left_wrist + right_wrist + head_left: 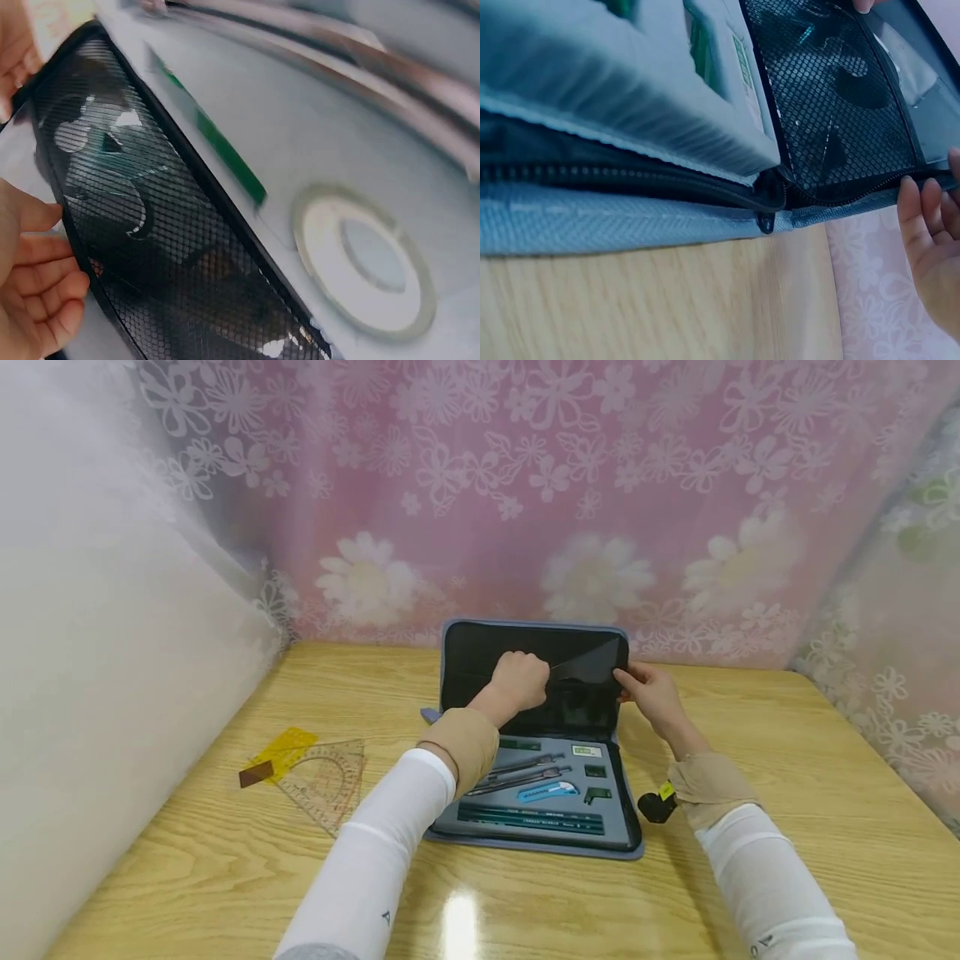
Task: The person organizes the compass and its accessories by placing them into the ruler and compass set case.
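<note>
A blue zip case (536, 847) stands open on the table, its black-lined lid (480, 652) raised at the back. My left hand (521, 679) has curled fingers at the upper edge of the lid's black mesh pocket (150, 187), gripping that edge. At the lid's right side, my right hand (652, 693) pinches the border between thumb and fingers. Behind the mesh, clear and dark shapes show, too blurred to name. The grey tray holds dark green pencils (540, 822), a blue utility knife (547, 792), metal compasses (517, 781) and an eraser (587, 751).
Left of the case lie a clear set square (348, 777), a yellow template (288, 747) and a small brown piece (256, 774). A black object with a yellow tag (657, 807) is beside the right wrist. Floral curtain (480, 527) hangs behind the table.
</note>
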Available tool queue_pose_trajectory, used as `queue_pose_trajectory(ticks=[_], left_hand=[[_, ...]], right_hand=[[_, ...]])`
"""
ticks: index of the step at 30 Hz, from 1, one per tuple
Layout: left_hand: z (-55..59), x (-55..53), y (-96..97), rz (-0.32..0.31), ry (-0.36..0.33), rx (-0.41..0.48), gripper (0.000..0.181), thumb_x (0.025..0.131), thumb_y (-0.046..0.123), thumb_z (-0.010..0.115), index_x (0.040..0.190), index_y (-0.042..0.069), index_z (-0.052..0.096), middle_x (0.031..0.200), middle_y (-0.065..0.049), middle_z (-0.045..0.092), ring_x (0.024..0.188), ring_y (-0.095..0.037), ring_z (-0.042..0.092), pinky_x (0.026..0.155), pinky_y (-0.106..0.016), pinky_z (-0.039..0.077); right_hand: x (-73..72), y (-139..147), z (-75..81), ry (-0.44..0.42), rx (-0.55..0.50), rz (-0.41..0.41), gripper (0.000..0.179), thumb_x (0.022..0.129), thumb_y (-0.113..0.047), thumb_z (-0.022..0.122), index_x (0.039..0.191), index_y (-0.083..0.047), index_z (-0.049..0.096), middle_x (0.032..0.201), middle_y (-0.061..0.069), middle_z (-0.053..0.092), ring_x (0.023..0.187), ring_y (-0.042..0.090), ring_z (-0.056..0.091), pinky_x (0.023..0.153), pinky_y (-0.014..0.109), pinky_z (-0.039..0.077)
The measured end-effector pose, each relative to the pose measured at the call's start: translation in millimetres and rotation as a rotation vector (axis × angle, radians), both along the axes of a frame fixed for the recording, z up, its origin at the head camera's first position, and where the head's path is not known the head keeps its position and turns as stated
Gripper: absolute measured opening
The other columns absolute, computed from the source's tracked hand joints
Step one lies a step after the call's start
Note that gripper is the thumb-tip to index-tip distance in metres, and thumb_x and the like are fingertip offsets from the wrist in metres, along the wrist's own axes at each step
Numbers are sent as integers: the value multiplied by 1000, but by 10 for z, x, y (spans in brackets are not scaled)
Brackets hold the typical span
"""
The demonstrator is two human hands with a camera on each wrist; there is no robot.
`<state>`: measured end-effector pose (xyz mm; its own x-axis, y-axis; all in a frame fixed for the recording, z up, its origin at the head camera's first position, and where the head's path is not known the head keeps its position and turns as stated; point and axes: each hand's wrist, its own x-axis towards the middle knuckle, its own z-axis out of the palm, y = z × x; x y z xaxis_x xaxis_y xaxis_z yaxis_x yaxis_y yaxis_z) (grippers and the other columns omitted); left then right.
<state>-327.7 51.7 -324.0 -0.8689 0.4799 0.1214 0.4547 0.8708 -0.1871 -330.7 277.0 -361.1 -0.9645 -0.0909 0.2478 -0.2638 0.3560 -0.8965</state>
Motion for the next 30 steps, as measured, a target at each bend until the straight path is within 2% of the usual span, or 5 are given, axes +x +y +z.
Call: queue_pose_trajectory(ticks=[3, 8, 18, 24, 30], left_hand=[[13, -1, -14, 48, 17, 121, 23, 92, 26, 54, 77, 16, 68, 63, 2, 57, 58, -14, 52, 56, -28, 45], [104, 48, -235, -4, 100, 172, 30, 96, 29, 49, 78, 12, 67, 65, -1, 58, 62, -16, 55, 59, -29, 47], [212, 136, -1277, -161, 143, 262, 24, 86, 10, 58, 63, 7, 55, 60, -6, 54, 59, -23, 54, 59, -37, 45], [314, 357, -2030, -4, -17, 318, 20, 83, 3, 53, 64, 8, 52, 60, -3, 49, 55, -18, 43, 54, -33, 39], [213, 676, -2706, 84, -219, 237, 22, 82, 7, 64, 99, -6, 62, 94, -17, 63, 86, -33, 59, 75, -45, 47]], right_hand=[[0, 10, 1, 13, 15, -20, 40, 95, -20, 53, 123, 9, 53, 84, -8, 57, 66, 8, 53, 65, 25, 52], [-18, 0, 2, 39, -18, -62, 38, 94, -20, 55, 119, 9, 56, 79, -8, 57, 63, 8, 51, 62, 23, 51], [-22, 25, 51, 82, -29, -74, 38, 94, -20, 55, 117, 10, 56, 78, -13, 58, 64, 9, 53, 61, 21, 51], [21, 35, 34, 64, -31, -74, 38, 94, -19, 55, 118, 10, 56, 77, -12, 57, 63, 6, 51, 59, 18, 49], [36, 49, 12, 63, -33, -86, 38, 93, -19, 56, 118, 10, 56, 78, -13, 57, 63, 6, 52, 60, 20, 51]])
